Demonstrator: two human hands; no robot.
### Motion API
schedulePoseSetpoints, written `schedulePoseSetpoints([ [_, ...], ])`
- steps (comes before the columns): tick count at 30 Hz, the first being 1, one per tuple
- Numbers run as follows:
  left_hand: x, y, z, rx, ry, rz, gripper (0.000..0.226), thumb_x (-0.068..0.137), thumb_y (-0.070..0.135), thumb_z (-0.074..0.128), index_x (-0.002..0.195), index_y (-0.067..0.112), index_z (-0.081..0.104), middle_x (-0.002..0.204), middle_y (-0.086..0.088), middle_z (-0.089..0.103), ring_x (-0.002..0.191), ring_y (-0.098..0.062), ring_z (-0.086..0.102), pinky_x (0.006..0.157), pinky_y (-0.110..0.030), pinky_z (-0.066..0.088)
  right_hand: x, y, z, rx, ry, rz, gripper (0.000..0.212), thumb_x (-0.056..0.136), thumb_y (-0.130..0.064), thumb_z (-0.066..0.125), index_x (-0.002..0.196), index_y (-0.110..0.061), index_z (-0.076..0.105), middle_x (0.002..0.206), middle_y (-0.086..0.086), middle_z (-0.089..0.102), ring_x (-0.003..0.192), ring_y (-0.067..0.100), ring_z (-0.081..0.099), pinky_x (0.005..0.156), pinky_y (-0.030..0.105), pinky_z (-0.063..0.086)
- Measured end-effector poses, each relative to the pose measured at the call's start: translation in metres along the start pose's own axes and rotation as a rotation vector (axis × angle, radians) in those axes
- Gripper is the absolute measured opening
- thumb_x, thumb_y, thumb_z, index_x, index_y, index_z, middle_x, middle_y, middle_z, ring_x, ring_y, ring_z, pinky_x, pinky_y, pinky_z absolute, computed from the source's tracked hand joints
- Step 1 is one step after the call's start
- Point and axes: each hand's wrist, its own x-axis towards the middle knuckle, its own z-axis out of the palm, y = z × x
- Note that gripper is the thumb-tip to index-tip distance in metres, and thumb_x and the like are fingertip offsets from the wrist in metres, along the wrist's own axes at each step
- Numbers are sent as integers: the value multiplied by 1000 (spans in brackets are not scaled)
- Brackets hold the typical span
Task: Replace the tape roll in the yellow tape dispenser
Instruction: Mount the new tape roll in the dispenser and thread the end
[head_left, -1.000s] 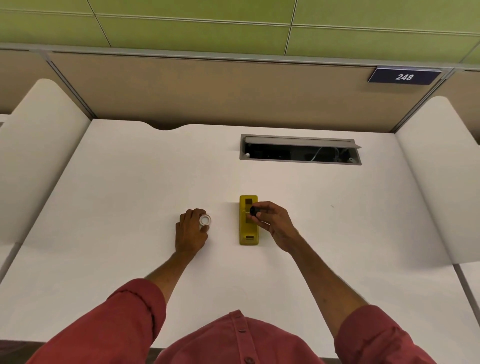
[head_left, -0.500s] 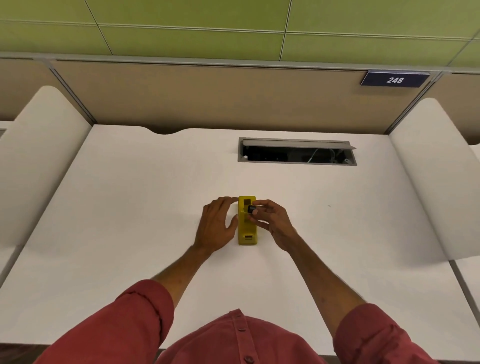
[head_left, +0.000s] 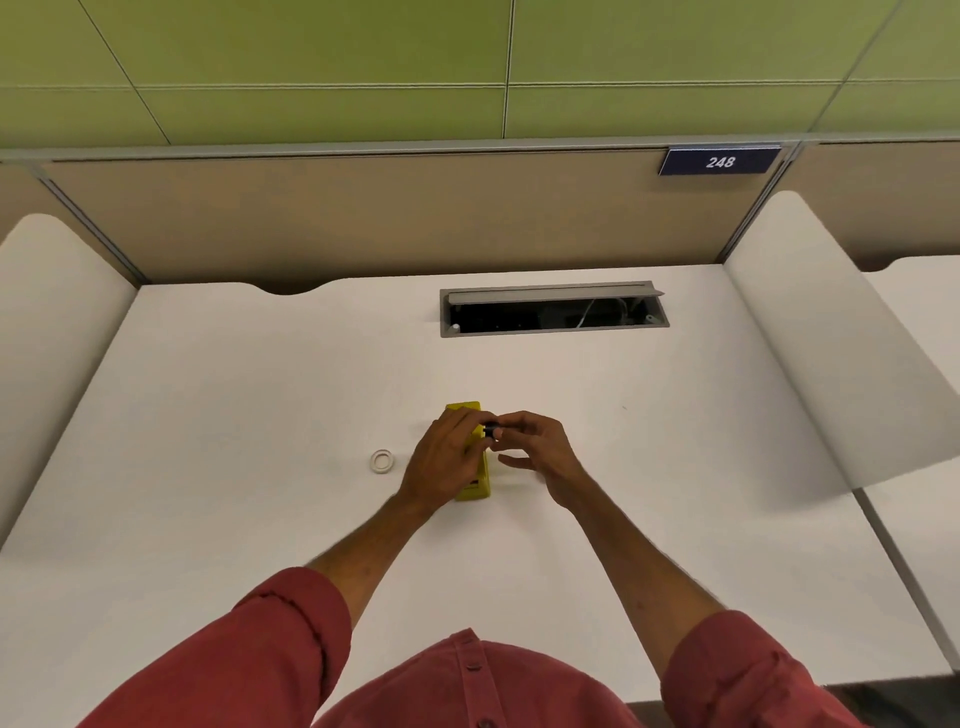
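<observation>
The yellow tape dispenser (head_left: 475, 489) lies lengthwise on the white desk (head_left: 260, 395), mostly covered by my left hand (head_left: 441, 460), which rests over its left side. My right hand (head_left: 530, 449) pinches a small black spool core (head_left: 489, 431) between thumb and fingertips just above the dispenser's middle. The fingers of my left hand meet that core too. A small white tape roll (head_left: 382, 461) lies flat on the desk, free, a short way left of my left hand.
An open grey cable hatch (head_left: 553, 310) is set in the desk behind the dispenser. White curved side panels (head_left: 831, 338) rise at both desk ends. A tan partition with a "248" plate (head_left: 719, 162) closes the back.
My left hand let go of the white tape roll, left it on the desk, and moved right onto the dispenser. My right hand kept the black core and lifted it slightly.
</observation>
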Motion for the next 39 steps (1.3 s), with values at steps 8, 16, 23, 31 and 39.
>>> schedulePoseSetpoints([
  [8,6,3,6,-44,16,-35,29,106,22,68,134,17,71,135,1,71,136,-21,61,114,-38,51,-4,14,-21,-344,404,-132,19,104,-10,65,118,-6,76,118,13,79,110,35,75,100,51,60],
  [16,9,6,14,-61,-16,-82,29,107,25,67,135,20,71,134,5,72,133,-19,62,113,-38,51,-17,38,-43,-1013,301,-44,53,100,-28,67,151,-20,53,150,4,48,142,25,50,112,46,48],
  [23,10,2,12,-38,-37,-90,28,108,26,65,135,21,70,135,5,71,135,-18,61,115,-37,50,-15,49,-44,-1264,238,-26,52,98,-28,68,148,-23,53,146,2,47,138,24,48,107,41,50],
  [31,9,0,7,-59,-26,-106,30,106,26,67,136,21,70,137,4,70,138,-18,59,116,-39,49,-11,42,-48,-1261,241,-71,44,102,-26,64,146,-24,57,142,2,51,133,25,53,105,40,51],
  [39,6,3,1,-174,22,-144,32,106,18,67,138,18,69,140,3,70,132,-18,66,115,-39,54,-7,22,-36,-1123,259,-184,42,100,-38,71,139,-23,63,135,0,59,119,28,66,97,42,57],
])
